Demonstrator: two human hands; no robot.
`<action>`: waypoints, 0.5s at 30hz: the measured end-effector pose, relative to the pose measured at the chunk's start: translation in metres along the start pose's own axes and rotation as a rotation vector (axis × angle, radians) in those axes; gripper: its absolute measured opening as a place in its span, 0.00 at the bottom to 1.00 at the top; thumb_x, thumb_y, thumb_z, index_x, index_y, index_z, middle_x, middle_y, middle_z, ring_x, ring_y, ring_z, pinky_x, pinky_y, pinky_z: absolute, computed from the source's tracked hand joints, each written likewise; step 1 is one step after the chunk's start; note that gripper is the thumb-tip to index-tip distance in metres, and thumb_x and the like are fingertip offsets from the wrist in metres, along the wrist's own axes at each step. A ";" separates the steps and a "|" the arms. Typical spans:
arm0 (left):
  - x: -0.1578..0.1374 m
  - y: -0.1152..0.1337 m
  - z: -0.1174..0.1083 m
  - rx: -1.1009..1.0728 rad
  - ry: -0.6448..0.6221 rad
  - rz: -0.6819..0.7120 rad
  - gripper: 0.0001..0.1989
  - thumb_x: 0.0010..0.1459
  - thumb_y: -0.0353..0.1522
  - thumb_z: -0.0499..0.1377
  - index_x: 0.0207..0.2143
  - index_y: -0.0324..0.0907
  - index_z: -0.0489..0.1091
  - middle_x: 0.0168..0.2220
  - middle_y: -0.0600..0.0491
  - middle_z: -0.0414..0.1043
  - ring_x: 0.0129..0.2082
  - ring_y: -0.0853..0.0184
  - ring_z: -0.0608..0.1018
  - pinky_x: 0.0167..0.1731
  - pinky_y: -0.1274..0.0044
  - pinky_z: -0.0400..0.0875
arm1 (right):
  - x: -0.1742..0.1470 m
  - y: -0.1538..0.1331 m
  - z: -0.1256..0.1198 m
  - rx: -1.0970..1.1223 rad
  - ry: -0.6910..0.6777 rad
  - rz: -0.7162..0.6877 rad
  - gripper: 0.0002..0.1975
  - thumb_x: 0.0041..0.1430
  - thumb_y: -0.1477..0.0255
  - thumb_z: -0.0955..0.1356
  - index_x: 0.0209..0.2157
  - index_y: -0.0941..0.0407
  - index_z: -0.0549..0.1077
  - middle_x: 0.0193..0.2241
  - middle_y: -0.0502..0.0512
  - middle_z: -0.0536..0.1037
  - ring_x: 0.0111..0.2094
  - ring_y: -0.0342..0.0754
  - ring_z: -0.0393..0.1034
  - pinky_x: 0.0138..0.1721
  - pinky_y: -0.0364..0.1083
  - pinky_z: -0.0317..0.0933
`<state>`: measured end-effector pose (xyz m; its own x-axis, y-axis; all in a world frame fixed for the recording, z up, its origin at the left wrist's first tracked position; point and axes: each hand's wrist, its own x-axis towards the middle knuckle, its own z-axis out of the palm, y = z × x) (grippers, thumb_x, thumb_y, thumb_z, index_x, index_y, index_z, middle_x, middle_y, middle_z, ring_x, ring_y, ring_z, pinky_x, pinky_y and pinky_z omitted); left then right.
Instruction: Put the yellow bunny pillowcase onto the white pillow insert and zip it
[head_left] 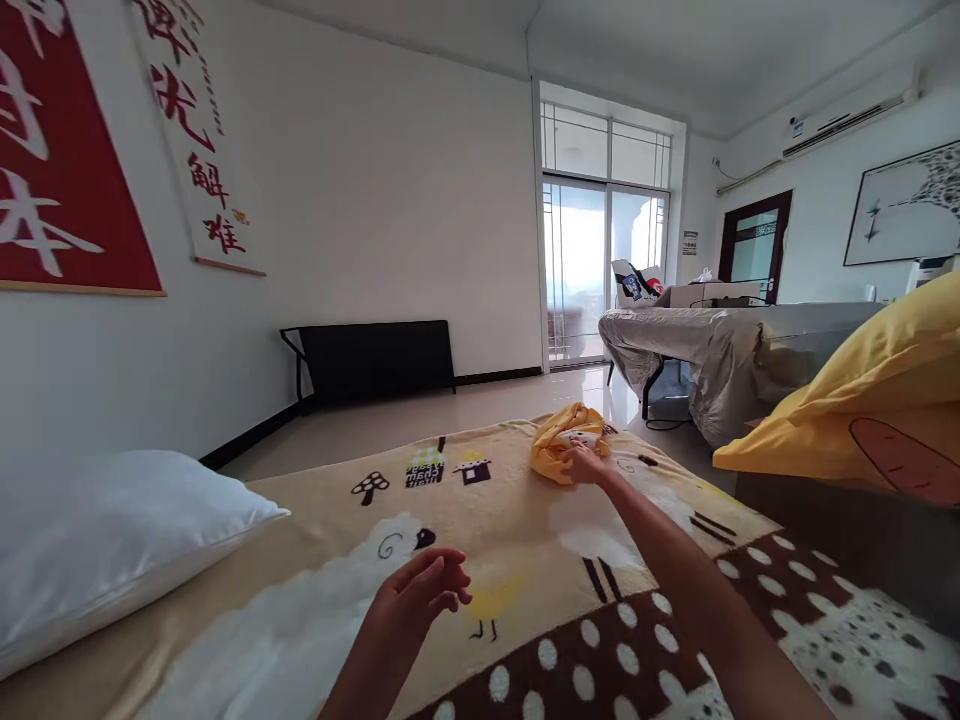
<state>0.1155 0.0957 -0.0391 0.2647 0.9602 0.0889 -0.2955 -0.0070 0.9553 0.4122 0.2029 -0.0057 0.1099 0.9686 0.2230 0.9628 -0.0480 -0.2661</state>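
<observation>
A crumpled yellow cloth [551, 445] with a white printed patch lies bunched near the far edge of a beige blanket [517, 520]. Stretched far forward, my right hand [586, 465] has its fingers closed on the near side of this cloth; the exact grip is partly hidden. My left hand [427, 585] hovers low over the blanket with nothing in it, its fingers loosely bent and apart. Sheep, a mushroom and a yellow bird are printed on the blanket, with a brown, white-dotted band along its near right side.
A white pillow [127, 540] lies at the left. On the right, a yellow pillow [862, 400] rests beside the blanket. Behind stand a plastic-covered table [690, 335] with boxes on it and a black folded panel [375, 360] against the wall.
</observation>
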 end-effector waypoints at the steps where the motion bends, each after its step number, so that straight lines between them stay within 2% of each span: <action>1: -0.001 0.001 -0.004 -0.031 0.013 0.003 0.19 0.39 0.43 0.68 0.28 0.37 0.75 0.24 0.49 0.72 0.24 0.65 0.75 0.26 0.77 0.65 | 0.003 0.000 0.025 0.039 -0.027 0.042 0.13 0.56 0.68 0.69 0.42 0.59 0.73 0.55 0.59 0.66 0.56 0.55 0.60 0.53 0.58 0.57; 4: -0.003 0.001 -0.013 -0.094 0.009 -0.022 0.18 0.39 0.42 0.69 0.28 0.37 0.75 0.23 0.50 0.73 0.25 0.65 0.75 0.27 0.77 0.65 | 0.012 -0.002 0.078 0.143 -0.043 0.145 0.14 0.59 0.68 0.67 0.46 0.59 0.70 0.55 0.59 0.65 0.56 0.55 0.59 0.54 0.60 0.55; 7: -0.002 0.000 -0.018 -0.151 -0.013 -0.048 0.17 0.39 0.40 0.70 0.29 0.38 0.75 0.24 0.51 0.73 0.26 0.66 0.75 0.28 0.77 0.66 | 0.024 -0.007 0.097 0.248 -0.005 0.157 0.14 0.61 0.67 0.66 0.46 0.59 0.70 0.50 0.58 0.69 0.52 0.53 0.63 0.52 0.58 0.58; 9: -0.001 -0.001 -0.021 -0.174 -0.010 -0.053 0.17 0.39 0.40 0.70 0.28 0.38 0.75 0.23 0.51 0.72 0.25 0.66 0.75 0.27 0.77 0.66 | 0.031 -0.012 0.096 0.319 0.028 0.131 0.14 0.61 0.66 0.65 0.46 0.59 0.70 0.48 0.58 0.70 0.50 0.52 0.65 0.51 0.57 0.60; 12: 0.001 -0.002 -0.022 -0.164 -0.002 -0.058 0.18 0.37 0.40 0.70 0.28 0.37 0.75 0.24 0.51 0.73 0.25 0.66 0.75 0.28 0.77 0.66 | 0.034 -0.024 0.079 0.441 0.058 0.066 0.14 0.61 0.66 0.66 0.45 0.60 0.70 0.46 0.57 0.72 0.47 0.50 0.67 0.49 0.56 0.62; 15: 0.004 -0.005 -0.022 -0.113 0.000 -0.041 0.18 0.39 0.41 0.69 0.29 0.37 0.73 0.25 0.51 0.73 0.25 0.66 0.76 0.28 0.77 0.65 | 0.015 -0.043 0.054 0.591 0.074 -0.063 0.12 0.63 0.69 0.63 0.44 0.61 0.72 0.45 0.59 0.74 0.46 0.49 0.69 0.48 0.53 0.63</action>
<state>0.0975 0.1055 -0.0500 0.2792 0.9589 0.0502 -0.3856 0.0640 0.9204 0.3595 0.2322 -0.0419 0.0941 0.9446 0.3145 0.6700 0.1736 -0.7218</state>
